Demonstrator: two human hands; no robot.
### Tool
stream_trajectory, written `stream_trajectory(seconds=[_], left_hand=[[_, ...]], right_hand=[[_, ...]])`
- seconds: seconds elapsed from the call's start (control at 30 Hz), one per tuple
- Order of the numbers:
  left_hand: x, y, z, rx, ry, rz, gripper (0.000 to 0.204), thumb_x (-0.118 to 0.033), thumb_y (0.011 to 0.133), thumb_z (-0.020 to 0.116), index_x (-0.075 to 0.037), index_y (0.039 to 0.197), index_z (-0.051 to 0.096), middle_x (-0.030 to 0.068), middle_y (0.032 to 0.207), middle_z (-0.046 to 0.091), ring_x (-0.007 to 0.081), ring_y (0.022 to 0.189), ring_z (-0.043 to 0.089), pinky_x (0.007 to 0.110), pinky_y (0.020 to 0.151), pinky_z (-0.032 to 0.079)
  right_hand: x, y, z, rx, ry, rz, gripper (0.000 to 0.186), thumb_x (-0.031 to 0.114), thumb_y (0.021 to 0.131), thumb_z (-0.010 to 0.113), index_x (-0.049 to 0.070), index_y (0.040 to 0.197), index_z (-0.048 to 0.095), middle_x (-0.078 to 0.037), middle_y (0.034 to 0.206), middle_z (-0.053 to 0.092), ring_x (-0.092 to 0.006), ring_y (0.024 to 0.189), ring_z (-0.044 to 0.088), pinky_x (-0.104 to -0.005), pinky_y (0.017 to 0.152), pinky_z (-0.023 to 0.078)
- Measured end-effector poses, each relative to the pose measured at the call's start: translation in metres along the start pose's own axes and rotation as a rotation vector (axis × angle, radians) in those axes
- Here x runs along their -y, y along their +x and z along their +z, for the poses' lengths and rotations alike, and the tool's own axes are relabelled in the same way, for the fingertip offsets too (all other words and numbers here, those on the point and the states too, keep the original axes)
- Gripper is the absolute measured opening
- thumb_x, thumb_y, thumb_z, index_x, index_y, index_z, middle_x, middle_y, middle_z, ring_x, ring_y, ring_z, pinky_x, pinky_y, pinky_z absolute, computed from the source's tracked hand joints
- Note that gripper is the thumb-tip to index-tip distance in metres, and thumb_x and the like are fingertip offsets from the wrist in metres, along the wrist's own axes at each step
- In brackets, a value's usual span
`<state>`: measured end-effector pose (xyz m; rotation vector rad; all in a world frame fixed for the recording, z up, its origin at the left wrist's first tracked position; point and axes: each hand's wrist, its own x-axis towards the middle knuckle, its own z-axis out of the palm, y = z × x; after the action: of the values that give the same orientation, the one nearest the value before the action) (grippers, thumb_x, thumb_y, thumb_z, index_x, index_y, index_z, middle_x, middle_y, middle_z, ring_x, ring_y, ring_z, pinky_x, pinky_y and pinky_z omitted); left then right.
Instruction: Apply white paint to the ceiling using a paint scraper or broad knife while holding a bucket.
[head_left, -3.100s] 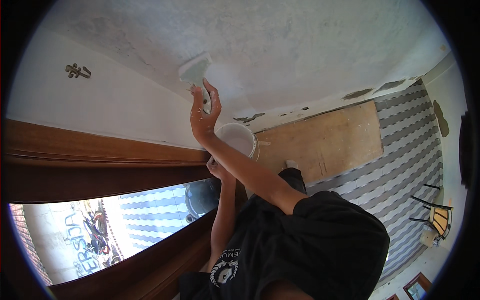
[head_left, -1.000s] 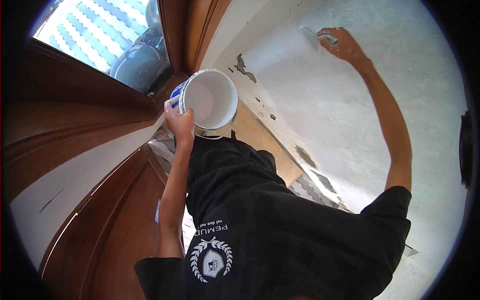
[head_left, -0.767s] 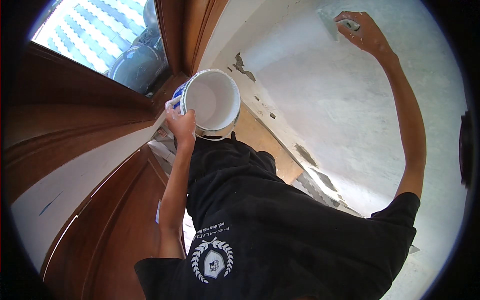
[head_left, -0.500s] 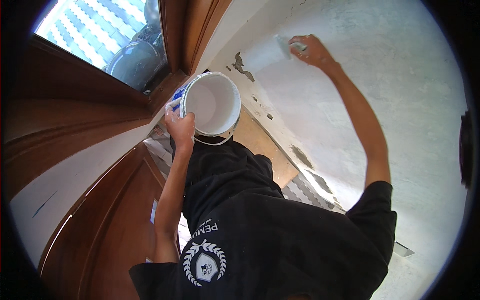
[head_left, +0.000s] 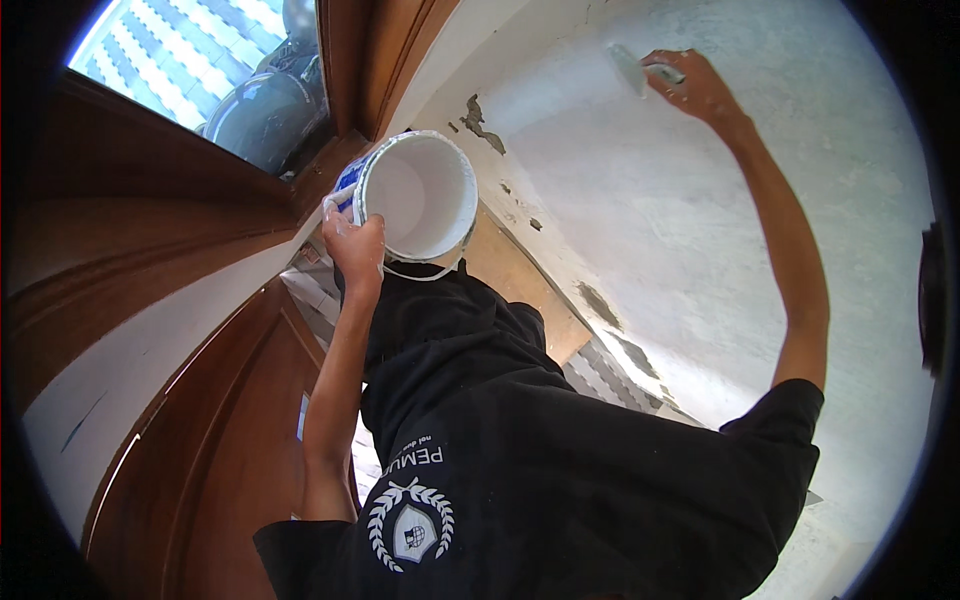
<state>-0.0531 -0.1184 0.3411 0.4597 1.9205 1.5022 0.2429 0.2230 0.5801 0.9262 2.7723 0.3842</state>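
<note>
A person in a black T-shirt (head_left: 590,470) works a pale plastered wall (head_left: 700,230), right arm stretched out and right hand (head_left: 692,88) closed around the handle of a wide-bladed scraper (head_left: 627,70), its pale blade against the wall's surface. The left hand (head_left: 355,250), flecked with white, grips the side of a white bucket (head_left: 453,195), thumb at the rim; the bucket is tilted, mouth toward the camera, a thin carrying handle (head_left: 432,276) looping beneath. Whether the pale layer inside is filler cannot be told. Dark gray bare patches (head_left: 483,125) mark the wall's lower part, above a brown board (head_left: 515,280) and gray patterned floor tiles (head_left: 612,372). Brown woodwork (head_left: 150,215) frames a glass pane (head_left: 215,85) at upper left.
</note>
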Motion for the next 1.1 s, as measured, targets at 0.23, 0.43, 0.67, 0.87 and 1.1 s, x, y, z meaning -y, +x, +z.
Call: stream_trajectory(seconds=[0.23,0.43,0.67,0.87,1.1], left_hand=[[-0.007,-0.005,0.002,0.033,-0.139,-0.008,0.041,0.009,0.067,0.057,0.006,0.108,0.052,0.0144,0.097,0.067,0.0176,0.085,0.066,0.028,0.076,0.052],[0.001,-0.001,0.003,0.051,-0.105,-0.003,0.042,0.011,0.068,0.055,0.005,0.11,0.051,0.0158,0.101,0.067,0.0181,0.089,0.066,0.029,0.077,0.052],[0.016,0.003,0.004,0.038,-0.163,0.028,0.04,0.005,0.07,0.06,0.004,0.109,0.055,0.0152,0.095,0.07,0.0213,0.089,0.068,0.031,0.085,0.05],[0.004,-0.003,0.002,0.024,-0.058,-0.018,0.037,0.005,0.069,0.059,0.003,0.106,0.055,0.0151,0.094,0.07,0.02,0.086,0.067,0.031,0.08,0.05],[-0.007,-0.005,0.006,0.061,-0.05,-0.039,0.035,0.005,0.069,0.06,0.004,0.104,0.056,0.0151,0.094,0.069,0.0197,0.088,0.067,0.031,0.08,0.05]], right_hand=[[0.021,-0.008,-0.067,-0.048,-0.074,0.09,0.027,0.032,0.09,0.068,0.016,0.112,0.069,-0.006,0.116,0.068,-0.0282,0.101,0.062,-0.0426,0.096,0.047],[0.06,-0.009,0.048,0.135,0.225,-0.052,0.028,0.025,0.083,0.069,0.01,0.106,0.068,-0.017,0.095,0.069,-0.0346,0.089,0.062,-0.0436,0.085,0.049],[0.038,-0.023,0.103,0.105,0.165,0.037,0.028,0.024,0.082,0.069,0.009,0.106,0.068,-0.016,0.098,0.068,-0.0337,0.091,0.062,-0.0436,0.085,0.049],[0.025,-0.029,0.007,0.116,0.035,0.031,0.027,0.023,0.083,0.069,0.01,0.106,0.068,-0.015,0.099,0.068,-0.0317,0.095,0.061,-0.0427,0.089,0.049],[0.037,-0.013,-0.057,0.009,0.022,0.098,0.026,0.023,0.083,0.07,0.009,0.105,0.068,-0.014,0.099,0.069,-0.0319,0.095,0.062,-0.0417,0.091,0.048]])
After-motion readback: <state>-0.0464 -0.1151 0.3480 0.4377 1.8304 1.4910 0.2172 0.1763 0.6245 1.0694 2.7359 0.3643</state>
